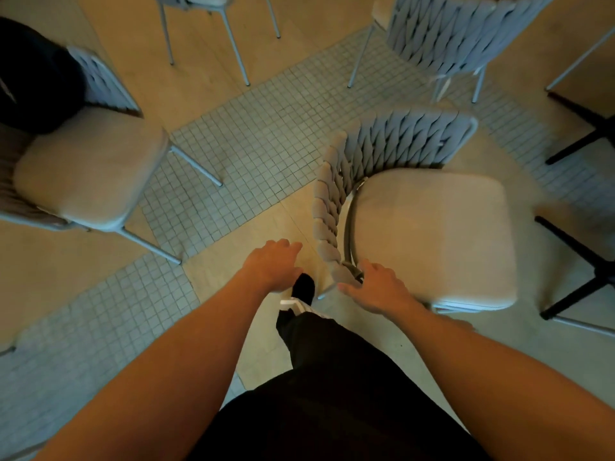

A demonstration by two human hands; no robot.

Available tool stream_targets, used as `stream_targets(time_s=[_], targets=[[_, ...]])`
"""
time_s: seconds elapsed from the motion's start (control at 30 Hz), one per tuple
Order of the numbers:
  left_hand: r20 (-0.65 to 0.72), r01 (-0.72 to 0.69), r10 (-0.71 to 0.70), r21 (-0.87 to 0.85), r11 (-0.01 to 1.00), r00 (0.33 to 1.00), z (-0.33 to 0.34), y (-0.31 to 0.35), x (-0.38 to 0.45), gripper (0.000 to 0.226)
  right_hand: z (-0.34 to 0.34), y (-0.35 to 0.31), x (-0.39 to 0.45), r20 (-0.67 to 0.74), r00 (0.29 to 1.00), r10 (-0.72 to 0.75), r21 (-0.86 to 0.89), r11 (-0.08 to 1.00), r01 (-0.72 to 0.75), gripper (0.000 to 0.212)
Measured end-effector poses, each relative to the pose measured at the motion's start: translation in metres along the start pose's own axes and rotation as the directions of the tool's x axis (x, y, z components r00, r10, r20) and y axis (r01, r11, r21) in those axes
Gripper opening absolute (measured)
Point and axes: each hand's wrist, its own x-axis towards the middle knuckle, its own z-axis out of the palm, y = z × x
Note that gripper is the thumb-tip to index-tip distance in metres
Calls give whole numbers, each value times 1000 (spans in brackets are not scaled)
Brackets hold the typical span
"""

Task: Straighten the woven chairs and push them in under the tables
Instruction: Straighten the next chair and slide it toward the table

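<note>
A woven chair [429,227] with a grey braided back and a beige seat cushion stands just ahead of me, its seat facing right toward black table legs [579,261]. My right hand [372,287] rests at the near end of the chair's woven back, fingers spread, by the frame. My left hand [273,264] hovers over the floor just left of the chair back, fingers relaxed and holding nothing.
Another woven chair [90,168] stands at the left with a dark bag [36,74] on it. A third chair [456,41] is at the upper right and chair legs [233,38] show at the top. My foot [303,291] is between my hands.
</note>
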Motion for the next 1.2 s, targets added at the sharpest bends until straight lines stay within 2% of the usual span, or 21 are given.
stream_targets(time_s=[0.33,0.53,0.63,0.77,0.9,1.03,1.2], targets=[[100,-223,206,207,953,973,-54,-53,71,61,1,-18,33,12,975,220,289,933,-214,89],[124,-347,327,200,916,937,-86,-62,108,55,-8,-34,39,25,952,306,469,837,-282,87],[138,-424,403,197,884,905,-100,-64,128,53,-11,-43,45,-3,938,347,547,786,-289,78],[177,-498,469,197,844,865,-118,-69,156,52,-20,-65,49,-12,917,398,592,743,-314,80],[216,-599,560,229,767,800,-141,-75,181,52,-33,-95,49,-43,877,478,675,661,-327,96],[235,-715,675,234,659,699,-166,-80,205,51,-41,-120,55,-42,833,551,665,638,-388,62],[278,-807,760,277,522,587,-190,-84,236,49,-39,-145,67,-87,739,668,702,567,-431,66]])
